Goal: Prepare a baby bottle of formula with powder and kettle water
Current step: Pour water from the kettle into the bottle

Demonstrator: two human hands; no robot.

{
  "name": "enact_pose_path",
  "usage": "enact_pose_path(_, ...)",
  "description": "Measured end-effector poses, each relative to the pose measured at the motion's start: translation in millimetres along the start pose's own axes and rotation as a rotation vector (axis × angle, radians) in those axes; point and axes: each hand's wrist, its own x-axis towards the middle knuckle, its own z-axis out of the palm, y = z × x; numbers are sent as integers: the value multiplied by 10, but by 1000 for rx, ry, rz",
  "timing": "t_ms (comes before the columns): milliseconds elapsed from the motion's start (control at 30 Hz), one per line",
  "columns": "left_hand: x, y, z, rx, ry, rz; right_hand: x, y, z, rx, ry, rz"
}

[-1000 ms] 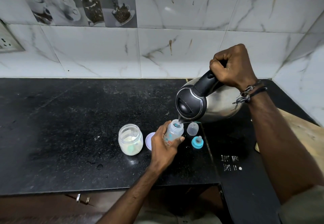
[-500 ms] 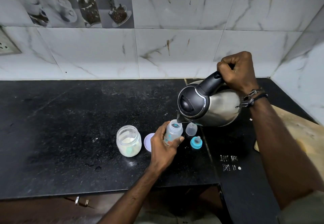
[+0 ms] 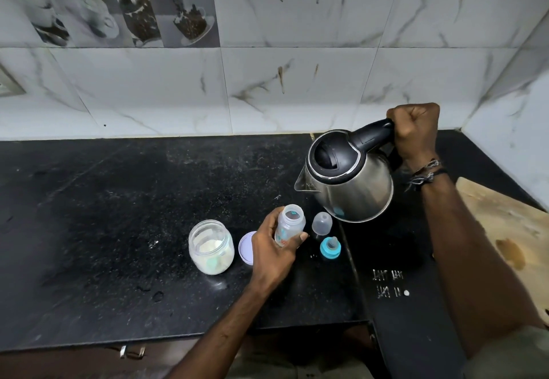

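Note:
My left hand [image 3: 274,255] grips a small clear baby bottle [image 3: 288,224] standing open-mouthed on the black counter [image 3: 118,215]. My right hand [image 3: 414,129] is closed around the black handle of a steel kettle [image 3: 352,184], held nearly level in the air, its spout up and to the right of the bottle. A clear bottle cap [image 3: 322,222] and a teal teat ring [image 3: 330,247] lie just right of the bottle. An open glass jar of white powder [image 3: 211,246] stands to the left, with its pale lid [image 3: 246,248] partly hidden behind my hand.
A white marbled tile wall [image 3: 297,87] backs the counter and turns a corner at the right. A wooden board [image 3: 511,230] lies at the right edge. The counter's front edge runs along the bottom, with a cabinet handle [image 3: 132,352] below it.
The kettle has tipped back from its pouring tilt and lifted away to the right of the bottle's mouth. My left hand has stayed on the bottle.

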Motion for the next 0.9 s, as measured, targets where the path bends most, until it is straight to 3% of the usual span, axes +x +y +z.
enact_pose_path(500,374,-127,123,10,69,-43,572,698,621,91,252,270)
enact_pose_path(900,597,-197,232,7,61,-75,1000,1082,1281,170,275,426)
